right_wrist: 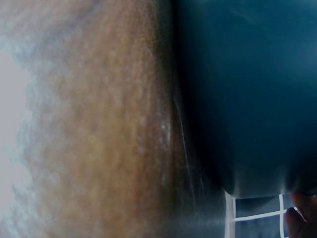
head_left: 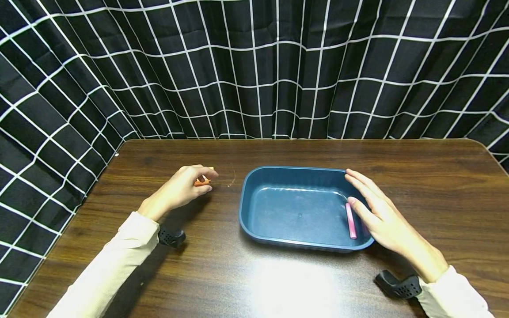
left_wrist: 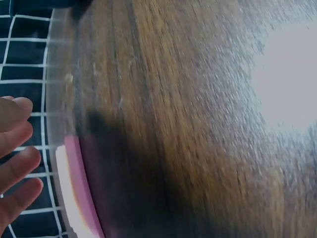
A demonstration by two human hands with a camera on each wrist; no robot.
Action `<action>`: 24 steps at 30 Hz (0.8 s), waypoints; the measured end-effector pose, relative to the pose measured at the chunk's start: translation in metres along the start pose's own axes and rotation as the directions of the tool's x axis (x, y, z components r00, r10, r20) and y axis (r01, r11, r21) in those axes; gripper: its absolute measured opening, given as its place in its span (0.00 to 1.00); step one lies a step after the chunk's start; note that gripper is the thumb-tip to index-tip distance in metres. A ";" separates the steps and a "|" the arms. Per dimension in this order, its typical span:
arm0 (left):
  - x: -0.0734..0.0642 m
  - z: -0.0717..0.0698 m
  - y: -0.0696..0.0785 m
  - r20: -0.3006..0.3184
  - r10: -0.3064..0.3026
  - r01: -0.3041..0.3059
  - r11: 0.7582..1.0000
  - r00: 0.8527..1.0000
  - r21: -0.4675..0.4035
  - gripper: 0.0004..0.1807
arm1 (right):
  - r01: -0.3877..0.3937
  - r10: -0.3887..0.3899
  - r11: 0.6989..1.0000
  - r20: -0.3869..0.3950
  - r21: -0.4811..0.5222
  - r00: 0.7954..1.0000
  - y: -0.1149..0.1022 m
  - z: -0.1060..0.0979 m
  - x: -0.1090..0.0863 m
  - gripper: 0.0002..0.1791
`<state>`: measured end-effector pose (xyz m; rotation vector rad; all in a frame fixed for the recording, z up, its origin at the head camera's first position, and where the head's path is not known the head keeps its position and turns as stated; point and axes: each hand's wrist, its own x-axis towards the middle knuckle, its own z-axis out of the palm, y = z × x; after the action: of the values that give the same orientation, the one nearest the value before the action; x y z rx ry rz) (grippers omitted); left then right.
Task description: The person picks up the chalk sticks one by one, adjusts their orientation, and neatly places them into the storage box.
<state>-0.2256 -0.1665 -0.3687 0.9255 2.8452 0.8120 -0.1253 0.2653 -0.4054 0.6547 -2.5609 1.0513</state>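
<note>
My left hand [head_left: 184,187] hovers at the left of the table, fingers loosely bent and spread, over small orange pieces [head_left: 203,182] mostly hidden behind it. In the left wrist view, a narrow pink-and-white piece [left_wrist: 81,193] lies on the wood, with the fingers [left_wrist: 20,168] apart from it. A blue plastic tray [head_left: 292,244] stands right of centre. My right hand [head_left: 379,216] rests at its right side, fingers nearly straight along the far right corner and thumb over the inside. Under that thumb, a pink stick [head_left: 351,221] lies in the tray.
The brown wooden table [head_left: 199,274] ends at a black curtain with white grid lines [head_left: 254,70], behind and to the left. A small white bit [head_left: 117,154] is by the far left edge. Both wrists wear black straps [head_left: 397,286].
</note>
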 end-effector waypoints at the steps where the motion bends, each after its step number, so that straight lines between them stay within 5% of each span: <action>1: 0.000 0.000 -0.001 0.000 -0.001 0.001 1.000 1.000 0.003 0.15 | 0.002 -0.002 1.000 -0.001 0.000 1.000 0.000 0.000 0.000 0.28; 24: -0.007 0.000 -0.026 0.049 -0.039 0.032 0.990 0.998 0.134 0.12 | -0.005 0.005 1.000 0.011 -0.001 1.000 0.001 -0.001 -0.001 0.28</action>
<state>-0.2339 -0.1876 -0.3823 0.8923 2.8918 0.5924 -0.1250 0.2664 -0.4054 0.6551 -2.5735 1.0508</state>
